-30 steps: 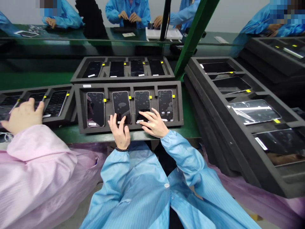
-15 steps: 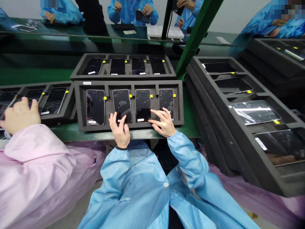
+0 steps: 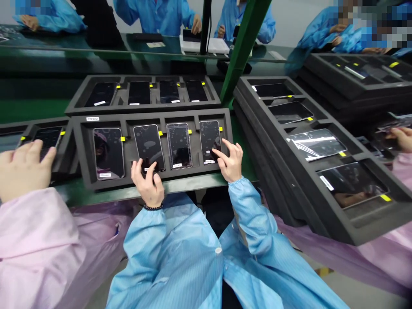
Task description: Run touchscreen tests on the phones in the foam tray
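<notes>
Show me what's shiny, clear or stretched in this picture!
Head view: white glare stripes one screen in the right tray; head view: the left hand and right hand look fairly clear; head view: the pink sleeve at the left edge looks stretched, maybe by a wide lens; head view: blocky squares cover bits up top.

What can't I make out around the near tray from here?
All in head view:
Second screen from left: bottom edge partly behind the left hand.
Right hand: whether it touches or hovers over the fourth screen; single angle hides it.
White labels: print too small.
Left tray: cut off by the left edge, partly covered by a co-worker's hand.
</notes>
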Demonstrator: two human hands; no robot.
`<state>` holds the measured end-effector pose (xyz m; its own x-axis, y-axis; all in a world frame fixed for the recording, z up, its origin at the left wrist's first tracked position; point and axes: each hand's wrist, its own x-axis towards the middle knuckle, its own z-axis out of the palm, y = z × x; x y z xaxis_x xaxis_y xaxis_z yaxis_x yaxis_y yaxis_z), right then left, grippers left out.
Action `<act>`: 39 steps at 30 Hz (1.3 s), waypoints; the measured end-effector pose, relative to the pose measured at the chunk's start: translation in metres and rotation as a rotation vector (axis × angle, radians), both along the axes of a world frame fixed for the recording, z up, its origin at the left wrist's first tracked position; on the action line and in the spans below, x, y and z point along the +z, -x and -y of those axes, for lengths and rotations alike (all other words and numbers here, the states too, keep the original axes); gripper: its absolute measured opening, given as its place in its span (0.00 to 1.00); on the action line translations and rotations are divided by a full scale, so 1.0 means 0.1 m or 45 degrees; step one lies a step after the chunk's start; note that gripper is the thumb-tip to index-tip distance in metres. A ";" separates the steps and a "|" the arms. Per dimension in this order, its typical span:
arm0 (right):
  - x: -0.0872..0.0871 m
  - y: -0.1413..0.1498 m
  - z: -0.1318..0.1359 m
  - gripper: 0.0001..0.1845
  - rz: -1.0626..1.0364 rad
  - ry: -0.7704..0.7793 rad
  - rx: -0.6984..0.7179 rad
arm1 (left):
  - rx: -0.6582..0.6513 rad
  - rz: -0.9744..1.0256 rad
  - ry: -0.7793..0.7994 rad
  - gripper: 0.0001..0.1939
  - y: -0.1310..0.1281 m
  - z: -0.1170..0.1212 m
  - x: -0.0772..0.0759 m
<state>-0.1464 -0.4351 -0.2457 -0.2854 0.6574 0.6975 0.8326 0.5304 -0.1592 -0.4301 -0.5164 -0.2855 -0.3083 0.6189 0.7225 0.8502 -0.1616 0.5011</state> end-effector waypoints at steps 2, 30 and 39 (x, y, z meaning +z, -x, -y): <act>0.00 0.04 0.00 0.22 0.089 0.043 0.047 | 0.000 -0.005 -0.007 0.21 0.00 0.00 0.00; 0.08 -0.02 0.06 0.17 0.109 0.069 0.366 | 0.048 0.046 0.061 0.24 -0.02 0.01 0.02; 0.05 -0.18 0.06 0.27 -0.349 0.190 -0.129 | -0.200 0.052 0.124 0.23 -0.26 -0.15 0.31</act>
